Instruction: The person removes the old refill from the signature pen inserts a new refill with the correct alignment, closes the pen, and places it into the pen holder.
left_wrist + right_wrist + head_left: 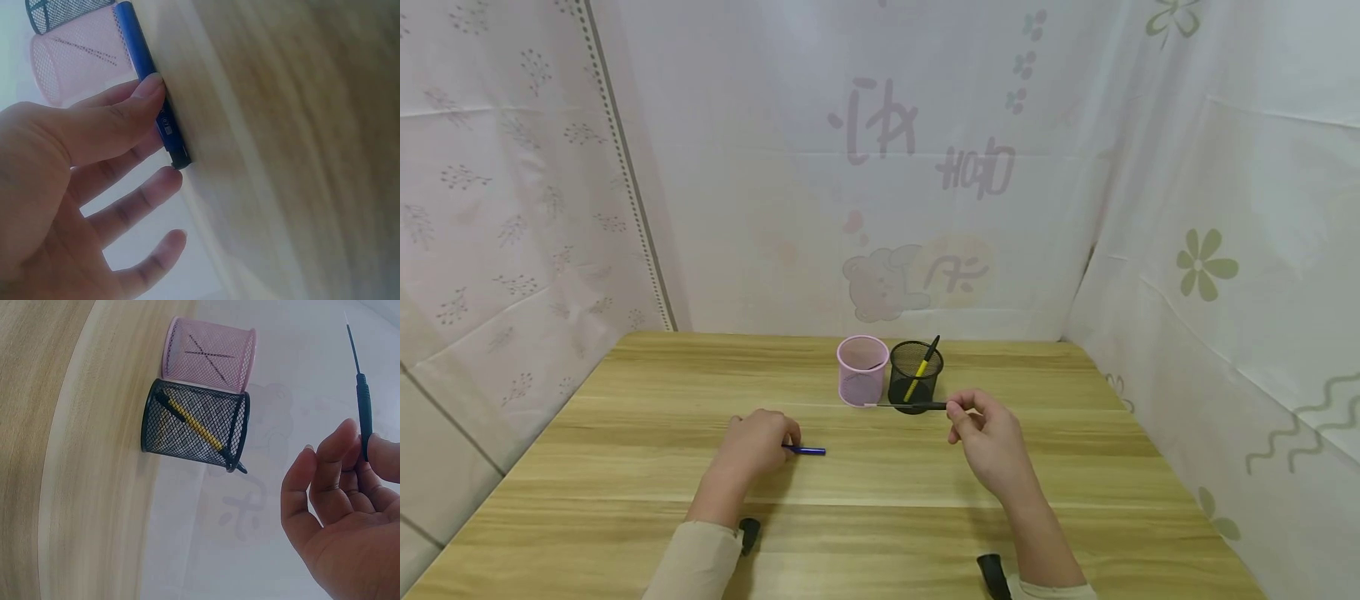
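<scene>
My left hand pinches a blue pen between thumb and forefinger, low at the tabletop; the other fingers are spread in the left wrist view. In my right hand, a small screwdriver is held by its black handle. Its thin shaft points left in the head view and ends in a pale tip. Behind it stand a pink mesh pen cup and a black mesh pen cup, side by side. A yellow-and-black pen leans inside the black cup. Thin dark rods cross within the pink one.
The wooden table carries both cups near its back edge. Printed white curtains hang behind and on both sides of it. Black straps or mounts show at both wrists.
</scene>
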Motion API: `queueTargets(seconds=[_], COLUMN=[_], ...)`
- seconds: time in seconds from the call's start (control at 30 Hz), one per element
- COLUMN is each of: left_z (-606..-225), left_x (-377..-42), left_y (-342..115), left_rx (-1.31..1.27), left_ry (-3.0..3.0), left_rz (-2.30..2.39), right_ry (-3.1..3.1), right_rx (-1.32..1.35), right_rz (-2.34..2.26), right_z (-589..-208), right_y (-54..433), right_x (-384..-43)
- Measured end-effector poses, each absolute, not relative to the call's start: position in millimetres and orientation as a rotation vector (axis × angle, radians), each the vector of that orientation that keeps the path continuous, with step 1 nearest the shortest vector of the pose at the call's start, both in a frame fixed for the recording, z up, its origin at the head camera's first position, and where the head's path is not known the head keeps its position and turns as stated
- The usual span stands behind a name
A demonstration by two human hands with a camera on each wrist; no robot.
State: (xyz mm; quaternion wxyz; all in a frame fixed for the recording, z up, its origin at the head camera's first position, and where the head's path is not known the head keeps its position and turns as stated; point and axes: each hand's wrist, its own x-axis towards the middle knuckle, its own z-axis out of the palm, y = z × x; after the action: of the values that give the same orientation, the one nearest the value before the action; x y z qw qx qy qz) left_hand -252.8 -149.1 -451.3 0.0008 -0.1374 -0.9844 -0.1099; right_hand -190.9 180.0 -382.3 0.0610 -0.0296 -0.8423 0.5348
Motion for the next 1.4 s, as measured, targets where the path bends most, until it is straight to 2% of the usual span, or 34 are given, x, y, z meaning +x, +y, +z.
queueTargets(seconds=[0.83, 1.4], left_z=[-446, -397], left_x=[-250, -225], left_y=[-146, -106], left_rx=[-0.437, -0.657], left_ry=[-3.055, -2.740], left_rz=[-0.337, -0.526], right_ry=[-2.545, -2.545], right_rx=[-0.082, -0.076], right_rz=[1.617, 1.617], right_z=[-383, -383], right_y=[180, 178], right_x=[-190, -188])
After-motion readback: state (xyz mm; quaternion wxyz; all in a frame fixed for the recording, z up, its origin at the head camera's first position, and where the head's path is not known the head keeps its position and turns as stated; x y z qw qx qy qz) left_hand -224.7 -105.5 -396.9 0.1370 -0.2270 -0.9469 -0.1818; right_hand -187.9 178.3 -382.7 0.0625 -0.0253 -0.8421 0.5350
